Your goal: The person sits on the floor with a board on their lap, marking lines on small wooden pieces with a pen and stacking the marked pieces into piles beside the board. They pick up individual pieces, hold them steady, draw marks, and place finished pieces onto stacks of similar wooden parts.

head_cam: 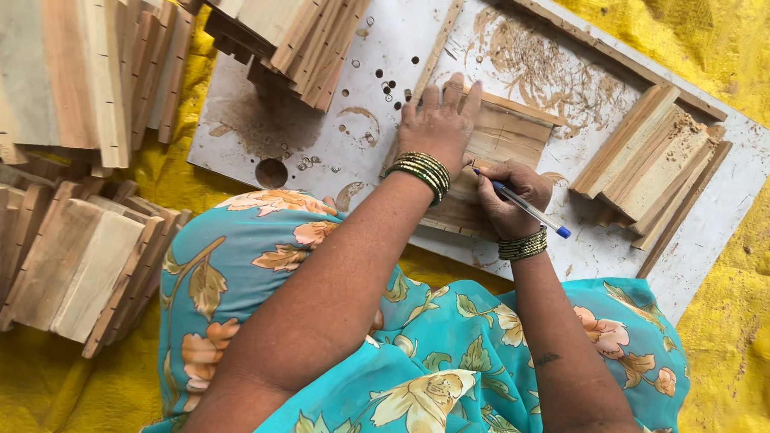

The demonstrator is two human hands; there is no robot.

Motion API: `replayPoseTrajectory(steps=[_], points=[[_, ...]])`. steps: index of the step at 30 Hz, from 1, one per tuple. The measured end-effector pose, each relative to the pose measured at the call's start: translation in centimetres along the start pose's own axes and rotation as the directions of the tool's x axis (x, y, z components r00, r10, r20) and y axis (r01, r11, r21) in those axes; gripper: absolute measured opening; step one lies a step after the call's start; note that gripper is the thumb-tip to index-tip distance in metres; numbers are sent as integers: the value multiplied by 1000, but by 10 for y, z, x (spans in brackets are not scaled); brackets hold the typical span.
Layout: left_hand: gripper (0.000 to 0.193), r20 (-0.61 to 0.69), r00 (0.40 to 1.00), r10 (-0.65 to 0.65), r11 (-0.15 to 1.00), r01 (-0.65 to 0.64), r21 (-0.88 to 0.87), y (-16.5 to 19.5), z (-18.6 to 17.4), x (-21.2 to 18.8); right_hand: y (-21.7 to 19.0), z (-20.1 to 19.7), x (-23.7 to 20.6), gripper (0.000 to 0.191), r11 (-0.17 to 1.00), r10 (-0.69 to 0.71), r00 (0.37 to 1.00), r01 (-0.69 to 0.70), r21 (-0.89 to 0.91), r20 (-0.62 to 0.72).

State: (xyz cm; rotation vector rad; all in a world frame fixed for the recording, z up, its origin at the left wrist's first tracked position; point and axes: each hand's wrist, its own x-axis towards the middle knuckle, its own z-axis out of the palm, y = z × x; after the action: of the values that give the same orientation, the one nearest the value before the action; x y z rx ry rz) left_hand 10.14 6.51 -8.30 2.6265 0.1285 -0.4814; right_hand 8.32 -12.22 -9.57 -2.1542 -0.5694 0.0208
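Turquoise floral lap (447, 381); right hand (512, 195) fingers clamped on a blue pen (526, 209), left hand (439, 124) fingers spread flat on wooden slats (503, 135).

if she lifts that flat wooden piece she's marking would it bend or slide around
The wooden piece looks thin, flat and straight-edged, so probably stiff and light. The left hand presses it flat while the right hand holds a pen, hinting it could slide on the dusty board.
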Motion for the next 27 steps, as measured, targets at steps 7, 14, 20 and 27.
replayPoseTrajectory(steps=[7, 14, 20, 27], points=[[94, -65, 998, 19, 994, -12, 105, -1, 3, 0, -2, 0, 2, 5, 1000, -2, 1000, 2, 16, 13], [106, 68, 998, -18, 997, 12, 83, 3, -5, -4, -2, -2, 1, 4, 999, 25, 999, -26, 25, 34], [102, -36, 999, -25, 991, 29, 132, 7, 2, -5, -2, -2, 2, 6, 1000, -4, 999, 5, -8, 32], [98, -36, 999, -25, 989, 30, 145, 7, 2, -5, -2, -1, 1, 5, 1000, -4, 1000, 5, -4, 27]])
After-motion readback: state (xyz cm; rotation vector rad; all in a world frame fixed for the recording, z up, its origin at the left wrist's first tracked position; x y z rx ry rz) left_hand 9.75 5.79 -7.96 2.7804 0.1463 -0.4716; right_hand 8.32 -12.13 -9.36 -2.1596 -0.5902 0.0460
